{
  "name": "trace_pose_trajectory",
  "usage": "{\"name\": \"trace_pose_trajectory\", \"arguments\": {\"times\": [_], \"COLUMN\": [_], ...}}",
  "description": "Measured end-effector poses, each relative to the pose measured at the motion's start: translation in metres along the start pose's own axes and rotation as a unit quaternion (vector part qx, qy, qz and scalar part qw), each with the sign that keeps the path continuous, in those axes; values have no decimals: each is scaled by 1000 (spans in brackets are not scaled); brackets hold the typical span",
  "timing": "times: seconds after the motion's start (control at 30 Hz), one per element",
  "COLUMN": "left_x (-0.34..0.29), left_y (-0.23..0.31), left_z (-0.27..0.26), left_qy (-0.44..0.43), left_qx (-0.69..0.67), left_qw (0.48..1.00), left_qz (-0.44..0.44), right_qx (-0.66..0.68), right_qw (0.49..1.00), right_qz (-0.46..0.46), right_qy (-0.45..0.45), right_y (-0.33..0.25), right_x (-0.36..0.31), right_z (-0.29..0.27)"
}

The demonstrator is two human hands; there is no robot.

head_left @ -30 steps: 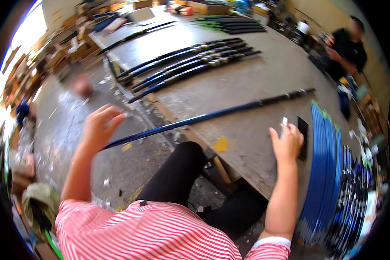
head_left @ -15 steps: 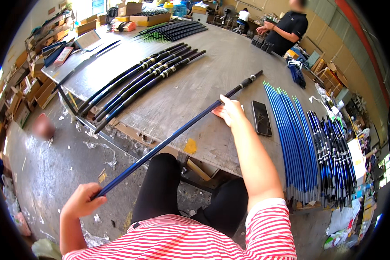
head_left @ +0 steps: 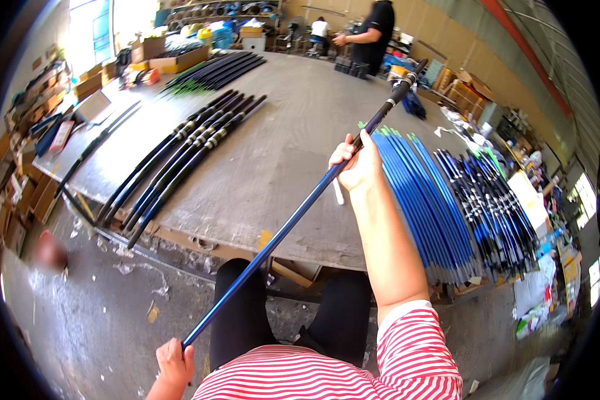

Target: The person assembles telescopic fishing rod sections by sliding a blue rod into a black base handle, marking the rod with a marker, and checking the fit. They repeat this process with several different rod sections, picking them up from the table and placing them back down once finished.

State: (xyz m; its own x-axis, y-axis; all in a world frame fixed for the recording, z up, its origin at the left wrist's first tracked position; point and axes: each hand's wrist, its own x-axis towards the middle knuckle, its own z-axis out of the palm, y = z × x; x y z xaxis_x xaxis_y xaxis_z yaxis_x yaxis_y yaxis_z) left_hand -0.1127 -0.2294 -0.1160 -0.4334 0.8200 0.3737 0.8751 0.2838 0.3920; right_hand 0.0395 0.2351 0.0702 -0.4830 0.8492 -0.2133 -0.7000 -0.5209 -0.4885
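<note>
The rod (head_left: 300, 212) is blue and black, the shirt (head_left: 293, 375) red-and-white striped.

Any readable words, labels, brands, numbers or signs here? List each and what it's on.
None legible.
Held blue fishing rod: any markings too small to read.
Red-and-white pack, far left of the table: too blurred.
Cardboard boxes, right background: any print too small.

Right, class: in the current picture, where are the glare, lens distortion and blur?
Head view: the upper-left window is washed out; head view: the floor has a pale sheen at lower left; head view: the near edge of the table bows, and black rounds off the corners; head view: the reddish round thing at left is smeared, while the blue pole looks fairly crisp.
</note>
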Motion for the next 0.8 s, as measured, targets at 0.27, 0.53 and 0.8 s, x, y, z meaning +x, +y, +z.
{"name": "trace_pose_trajectory", "arguments": {"times": [0.27,0.53,0.8], "left_x": [9,24,135], "left_y": [30,29,98], "left_z": [28,41,43], "left_qy": [-153,-391,-429], "left_qx": [-258,-569,-758], "left_qw": [953,705,485], "left_qz": [-46,-163,-86], "right_qx": [1,216,-126], "right_qw": [984,820,864], "right_qz": [-115,53,-30], "right_qy": [-133,-526,-486], "right_y": [-46,-45,83], "right_x": [-63,-123,-160], "right_z": [-16,-2,-32]}}
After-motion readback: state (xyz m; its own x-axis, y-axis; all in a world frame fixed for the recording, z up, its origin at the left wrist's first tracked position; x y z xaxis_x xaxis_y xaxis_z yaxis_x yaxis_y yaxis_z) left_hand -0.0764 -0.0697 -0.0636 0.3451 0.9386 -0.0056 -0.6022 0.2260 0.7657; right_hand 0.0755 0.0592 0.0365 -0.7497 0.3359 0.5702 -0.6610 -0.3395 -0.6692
